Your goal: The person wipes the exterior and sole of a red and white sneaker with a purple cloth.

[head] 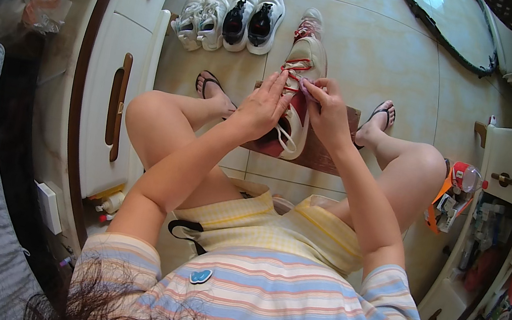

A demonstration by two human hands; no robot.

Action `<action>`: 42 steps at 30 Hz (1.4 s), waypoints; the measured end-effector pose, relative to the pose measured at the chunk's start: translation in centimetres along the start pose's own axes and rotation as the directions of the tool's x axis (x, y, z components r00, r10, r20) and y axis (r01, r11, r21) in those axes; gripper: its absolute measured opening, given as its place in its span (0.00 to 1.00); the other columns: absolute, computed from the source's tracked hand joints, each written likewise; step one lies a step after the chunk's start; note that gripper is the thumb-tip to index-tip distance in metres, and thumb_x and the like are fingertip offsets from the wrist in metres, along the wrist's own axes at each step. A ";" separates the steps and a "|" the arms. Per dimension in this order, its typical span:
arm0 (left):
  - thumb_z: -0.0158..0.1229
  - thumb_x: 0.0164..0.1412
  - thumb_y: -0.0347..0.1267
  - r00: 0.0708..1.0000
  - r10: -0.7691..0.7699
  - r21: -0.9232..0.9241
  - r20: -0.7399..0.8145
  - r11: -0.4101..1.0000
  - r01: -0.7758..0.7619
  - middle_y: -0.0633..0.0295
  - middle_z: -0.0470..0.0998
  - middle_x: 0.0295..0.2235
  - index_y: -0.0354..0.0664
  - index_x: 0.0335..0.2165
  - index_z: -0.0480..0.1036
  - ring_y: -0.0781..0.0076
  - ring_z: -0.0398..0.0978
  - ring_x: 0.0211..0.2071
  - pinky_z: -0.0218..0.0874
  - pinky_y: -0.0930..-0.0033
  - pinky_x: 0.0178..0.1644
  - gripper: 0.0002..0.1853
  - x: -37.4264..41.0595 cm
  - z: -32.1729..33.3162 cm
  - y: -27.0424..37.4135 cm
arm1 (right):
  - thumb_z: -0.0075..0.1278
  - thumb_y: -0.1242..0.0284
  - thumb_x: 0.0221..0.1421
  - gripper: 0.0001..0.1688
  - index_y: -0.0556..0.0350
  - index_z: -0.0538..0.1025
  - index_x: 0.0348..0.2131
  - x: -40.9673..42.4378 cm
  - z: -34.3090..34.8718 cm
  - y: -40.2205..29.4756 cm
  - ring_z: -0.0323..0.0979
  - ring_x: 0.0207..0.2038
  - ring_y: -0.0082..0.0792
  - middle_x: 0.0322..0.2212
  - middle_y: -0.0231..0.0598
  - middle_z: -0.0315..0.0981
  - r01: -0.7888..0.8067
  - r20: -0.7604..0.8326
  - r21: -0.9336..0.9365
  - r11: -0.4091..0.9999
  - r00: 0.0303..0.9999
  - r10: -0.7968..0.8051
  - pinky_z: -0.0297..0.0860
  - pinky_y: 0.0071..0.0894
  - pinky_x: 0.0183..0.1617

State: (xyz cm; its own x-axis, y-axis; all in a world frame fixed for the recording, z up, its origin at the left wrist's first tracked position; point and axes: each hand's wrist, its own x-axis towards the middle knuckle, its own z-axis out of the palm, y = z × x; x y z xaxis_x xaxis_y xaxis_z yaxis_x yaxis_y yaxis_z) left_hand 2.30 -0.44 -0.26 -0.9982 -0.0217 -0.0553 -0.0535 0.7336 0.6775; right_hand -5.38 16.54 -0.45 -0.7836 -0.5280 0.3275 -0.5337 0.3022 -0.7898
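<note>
A white and red sneaker (298, 116) with red laces lies on a low reddish-brown wooden stool (321, 153) between my knees, its toe pointing away from me. My left hand (265, 105) rests on the sneaker's left side, fingers beside the laces. In my right hand (327, 108) a small purple cloth (306, 86) is pinched against the lace area. A white loop hangs at the heel opening. Just past the toe, a second shoe with red laces (310, 24) stands on the floor.
White sneakers (212, 21) and a pair of white-and-black shoes (261, 22) stand in a row on the tiles. White cabinets (122, 59) line the left. At the right are a plastic bottle (467, 178) and a crowded shelf (483, 241). A dark-rimmed oval object (460, 21) lies at the upper right.
</note>
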 end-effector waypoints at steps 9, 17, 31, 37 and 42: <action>0.39 0.66 0.38 0.997 -0.059 -0.087 0.039 0.994 0.063 0.41 0.55 0.58 0.34 0.60 0.48 0.47 0.55 0.59 0.49 0.62 0.61 0.29 -0.1 -0.4 -0.9 | 0.50 0.83 0.48 0.18 0.52 0.76 0.40 -2.9 -0.6 -2.9 0.72 0.37 0.44 0.37 0.43 0.67 0.061 0.174 -0.026 0.998 0.983 -0.056 0.71 0.36 0.38; 0.38 0.66 0.40 0.999 -0.020 -0.069 0.040 0.997 0.023 0.41 0.53 0.58 0.35 0.61 0.44 0.46 0.55 0.58 0.51 0.60 0.59 0.31 -0.1 -0.1 -2.2 | 0.49 0.81 0.50 0.15 0.49 0.77 0.39 -1.7 0.0 -2.3 0.72 0.36 0.43 0.36 0.41 0.68 0.064 0.115 -0.145 0.987 0.992 -0.048 0.71 0.36 0.36; 0.43 0.64 0.42 0.988 -0.094 -0.089 0.123 0.990 0.106 0.42 0.53 0.58 0.36 0.62 0.43 0.49 0.56 0.59 0.50 0.64 0.60 0.35 0.1 -1.1 -0.9 | 0.48 0.80 0.52 0.16 0.47 0.76 0.41 -2.2 -0.6 -2.2 0.72 0.36 0.44 0.35 0.40 0.68 0.039 0.143 -0.188 0.981 0.990 -0.012 0.72 0.38 0.36; 0.57 0.46 0.61 0.985 -0.040 0.044 0.166 0.998 0.033 0.42 0.52 0.59 0.34 0.62 0.35 0.47 0.63 0.54 0.58 0.58 0.55 0.61 -0.3 -2.1 -0.4 | 0.48 0.80 0.49 0.19 0.47 0.75 0.42 -1.7 -0.5 -2.4 0.72 0.37 0.39 0.36 0.39 0.67 0.123 0.157 -0.320 0.939 0.985 -0.076 0.71 0.37 0.37; 0.64 0.43 0.57 0.981 -0.047 -0.012 0.190 0.999 0.050 0.40 0.52 0.58 0.30 0.61 0.36 0.49 0.55 0.59 0.50 0.63 0.61 0.64 -0.1 -2.2 0.0 | 0.48 0.79 0.49 0.18 0.44 0.77 0.41 0.6 -0.1 -1.2 0.72 0.38 0.40 0.36 0.36 0.68 0.050 0.084 -0.338 0.940 0.996 -0.022 0.72 0.36 0.38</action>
State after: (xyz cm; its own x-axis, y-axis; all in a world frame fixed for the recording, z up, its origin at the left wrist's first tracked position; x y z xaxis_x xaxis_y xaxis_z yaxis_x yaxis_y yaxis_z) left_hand 2.30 -1.96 1.35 -0.9714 0.0736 -0.2255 -0.1037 0.7233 0.6827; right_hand -5.25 15.91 0.73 -0.7419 -0.5994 0.3005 -0.6480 0.5257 -0.5511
